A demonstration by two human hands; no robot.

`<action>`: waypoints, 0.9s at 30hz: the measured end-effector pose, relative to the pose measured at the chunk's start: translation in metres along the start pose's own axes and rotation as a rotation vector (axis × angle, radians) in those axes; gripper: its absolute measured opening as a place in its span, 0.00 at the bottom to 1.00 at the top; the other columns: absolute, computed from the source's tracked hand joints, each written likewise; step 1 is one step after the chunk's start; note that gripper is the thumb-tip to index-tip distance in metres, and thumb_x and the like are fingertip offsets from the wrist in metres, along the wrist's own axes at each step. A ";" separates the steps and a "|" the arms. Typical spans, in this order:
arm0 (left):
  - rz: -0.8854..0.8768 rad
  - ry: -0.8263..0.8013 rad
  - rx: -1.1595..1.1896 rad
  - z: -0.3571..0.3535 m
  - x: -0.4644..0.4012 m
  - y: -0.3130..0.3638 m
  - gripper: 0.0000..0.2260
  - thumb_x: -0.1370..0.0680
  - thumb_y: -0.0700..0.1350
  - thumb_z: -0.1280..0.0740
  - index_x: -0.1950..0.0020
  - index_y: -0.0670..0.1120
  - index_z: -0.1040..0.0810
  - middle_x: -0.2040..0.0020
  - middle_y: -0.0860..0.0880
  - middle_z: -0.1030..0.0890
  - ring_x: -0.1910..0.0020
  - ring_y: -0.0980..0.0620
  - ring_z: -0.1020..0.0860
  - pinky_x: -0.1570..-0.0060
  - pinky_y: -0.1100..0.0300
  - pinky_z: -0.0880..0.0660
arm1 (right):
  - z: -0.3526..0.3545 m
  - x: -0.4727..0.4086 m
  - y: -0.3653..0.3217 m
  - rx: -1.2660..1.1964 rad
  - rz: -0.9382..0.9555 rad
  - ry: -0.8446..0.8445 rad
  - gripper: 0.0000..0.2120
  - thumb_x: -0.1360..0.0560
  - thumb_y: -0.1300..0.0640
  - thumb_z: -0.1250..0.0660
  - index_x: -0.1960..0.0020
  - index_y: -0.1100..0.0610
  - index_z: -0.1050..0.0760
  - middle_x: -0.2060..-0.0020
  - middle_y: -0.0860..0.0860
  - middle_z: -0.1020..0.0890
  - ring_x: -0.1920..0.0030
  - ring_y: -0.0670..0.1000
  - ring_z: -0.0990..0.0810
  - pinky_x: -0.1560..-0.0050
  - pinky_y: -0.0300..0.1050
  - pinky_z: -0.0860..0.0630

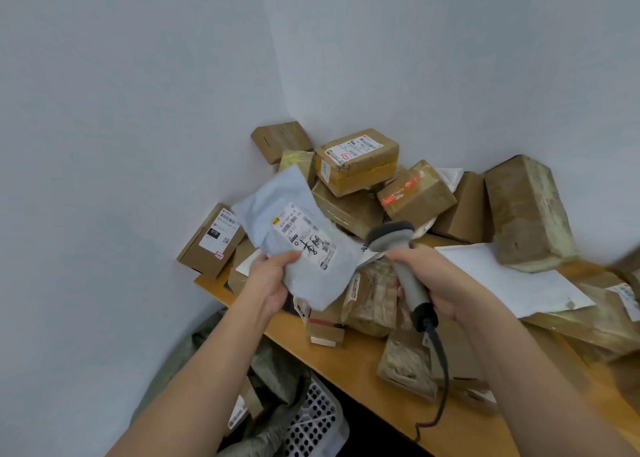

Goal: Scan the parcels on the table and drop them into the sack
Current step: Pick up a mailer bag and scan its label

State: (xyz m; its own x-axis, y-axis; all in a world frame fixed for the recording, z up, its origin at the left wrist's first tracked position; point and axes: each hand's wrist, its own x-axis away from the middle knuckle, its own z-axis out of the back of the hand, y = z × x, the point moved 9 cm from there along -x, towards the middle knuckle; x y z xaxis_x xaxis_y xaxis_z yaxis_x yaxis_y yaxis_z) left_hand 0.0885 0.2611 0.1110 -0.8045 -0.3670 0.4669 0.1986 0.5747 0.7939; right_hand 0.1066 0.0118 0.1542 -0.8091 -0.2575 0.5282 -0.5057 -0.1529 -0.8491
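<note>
Scanning step — my left hand [268, 280] pinches the mailer [294, 234] label-up, my right hand [433, 280] grips the scanner [398, 245] — aim squarely at the barcode, holding both steady.

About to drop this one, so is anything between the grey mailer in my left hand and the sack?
Nothing visible blocks it. The grey mailer is held above the table edge by the left hand; the sack lies open below, left of the table.
</note>
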 end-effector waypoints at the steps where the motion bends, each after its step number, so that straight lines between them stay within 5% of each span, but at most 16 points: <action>1: 0.016 0.004 -0.032 0.004 -0.001 -0.001 0.18 0.27 0.30 0.31 0.38 0.43 0.24 0.42 0.40 0.18 0.45 0.40 0.19 0.45 0.38 0.23 | -0.006 0.006 -0.010 0.061 0.044 -0.048 0.14 0.21 0.53 0.34 0.38 0.56 0.29 0.60 0.56 0.24 0.66 0.50 0.25 0.68 0.43 0.25; 5: 0.067 -0.003 -0.057 0.010 -0.004 -0.006 0.19 0.25 0.33 0.31 0.36 0.44 0.25 0.44 0.42 0.16 0.45 0.40 0.18 0.51 0.39 0.21 | -0.030 0.036 -0.049 0.231 0.236 -0.176 0.09 0.20 0.50 0.36 0.43 0.52 0.26 0.57 0.55 0.21 0.60 0.49 0.22 0.61 0.44 0.23; 10: 0.085 0.005 -0.061 0.013 -0.002 -0.010 0.17 0.25 0.33 0.31 0.36 0.42 0.24 0.44 0.42 0.16 0.45 0.41 0.18 0.50 0.40 0.21 | -0.036 0.065 -0.080 0.322 0.353 -0.138 0.09 0.20 0.46 0.39 0.49 0.51 0.25 0.60 0.53 0.21 0.65 0.47 0.23 0.65 0.37 0.23; 15: 0.089 0.036 -0.093 0.017 -0.002 -0.012 0.18 0.25 0.33 0.31 0.36 0.42 0.23 0.44 0.42 0.16 0.46 0.41 0.18 0.53 0.42 0.21 | -0.033 0.084 -0.093 0.228 0.369 -0.144 0.15 0.20 0.45 0.38 0.47 0.56 0.24 0.62 0.56 0.23 0.64 0.52 0.24 0.60 0.46 0.24; 27: 0.126 0.116 -0.131 0.026 -0.008 -0.017 0.15 0.24 0.33 0.31 0.38 0.41 0.23 0.45 0.42 0.17 0.48 0.41 0.18 0.56 0.42 0.22 | -0.023 0.109 -0.104 0.146 0.355 -0.152 0.17 0.20 0.46 0.38 0.49 0.60 0.25 0.67 0.55 0.24 0.71 0.48 0.26 0.68 0.40 0.26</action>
State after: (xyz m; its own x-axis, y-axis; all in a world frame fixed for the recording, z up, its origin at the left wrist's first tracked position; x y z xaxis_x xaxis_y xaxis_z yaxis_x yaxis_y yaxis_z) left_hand 0.0770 0.2735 0.0837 -0.7003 -0.3845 0.6015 0.3709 0.5240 0.7667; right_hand 0.0638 0.0217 0.3000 -0.8668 -0.4547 0.2050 -0.1466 -0.1605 -0.9761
